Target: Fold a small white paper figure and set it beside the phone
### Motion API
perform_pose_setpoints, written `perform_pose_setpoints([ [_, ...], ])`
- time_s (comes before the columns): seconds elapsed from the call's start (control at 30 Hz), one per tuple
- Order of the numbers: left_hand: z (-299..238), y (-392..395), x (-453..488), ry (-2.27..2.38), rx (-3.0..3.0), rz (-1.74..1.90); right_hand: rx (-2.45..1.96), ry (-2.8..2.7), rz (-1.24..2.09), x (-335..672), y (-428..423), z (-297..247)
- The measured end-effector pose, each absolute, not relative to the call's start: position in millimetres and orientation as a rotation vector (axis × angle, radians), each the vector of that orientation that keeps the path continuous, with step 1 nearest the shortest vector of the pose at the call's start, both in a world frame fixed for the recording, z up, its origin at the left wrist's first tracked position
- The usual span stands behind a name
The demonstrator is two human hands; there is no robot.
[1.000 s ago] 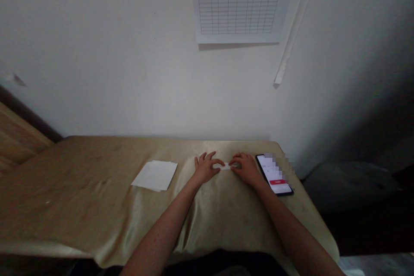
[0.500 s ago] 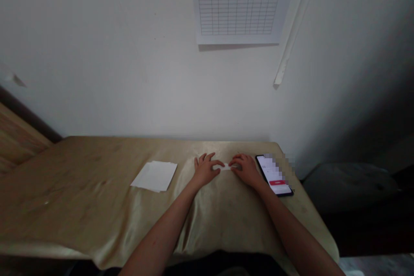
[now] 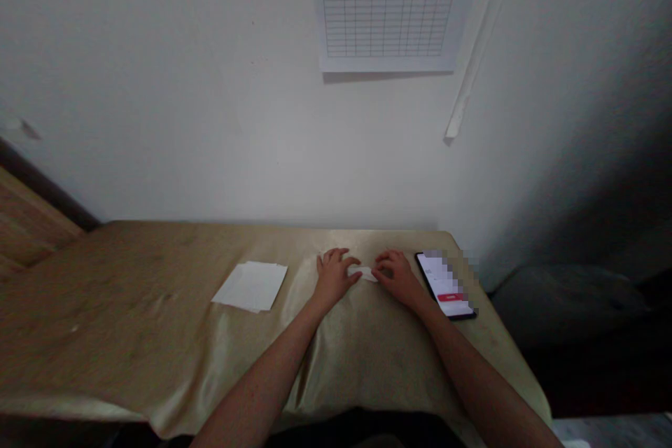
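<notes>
Left hand [image 3: 334, 276]: thumb and fingers curved about the left end of a slip [image 3: 366, 271]; too small to tell if they grip.
Right hand [image 3: 395, 273]: thumb and forefinger pinching its right end.
Slip: small, white, between both hands, over gold cloth [image 3: 367, 357].
Sheets [image 3: 252, 285]: white, unevenly stacked, left of the hands.
Phone [image 3: 439, 288]: screen lit, just right of them.
Chart [image 3: 388, 7]: printed grid on the wall [image 3: 210, 119].

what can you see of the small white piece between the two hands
The small white piece is narrow and looks like paper; any folds or markings are too small to make out. It sits over the gold cloth, roughly crosswise to the person. The left hand is at its left end and the right hand at its right, fingers partly covering it. How firmly either grip pinches it can't be told.
</notes>
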State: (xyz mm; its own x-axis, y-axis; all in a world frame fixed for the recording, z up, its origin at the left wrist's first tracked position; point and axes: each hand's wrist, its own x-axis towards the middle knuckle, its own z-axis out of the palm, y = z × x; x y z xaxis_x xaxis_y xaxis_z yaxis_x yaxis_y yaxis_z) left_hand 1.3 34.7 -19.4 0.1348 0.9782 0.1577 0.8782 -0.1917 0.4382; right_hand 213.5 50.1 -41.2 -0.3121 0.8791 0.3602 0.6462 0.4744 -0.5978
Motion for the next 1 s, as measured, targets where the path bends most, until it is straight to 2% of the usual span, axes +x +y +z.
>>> perform_pose_setpoints([
  [0.37,-24,35,5,1.815,2.23,0.754,-1.298,-2.135,0.394,212,49,-42],
  [1.0,-11,13,22,1.887,2.305,0.595,-1.251,-2.121,0.398,214,53,-48],
])
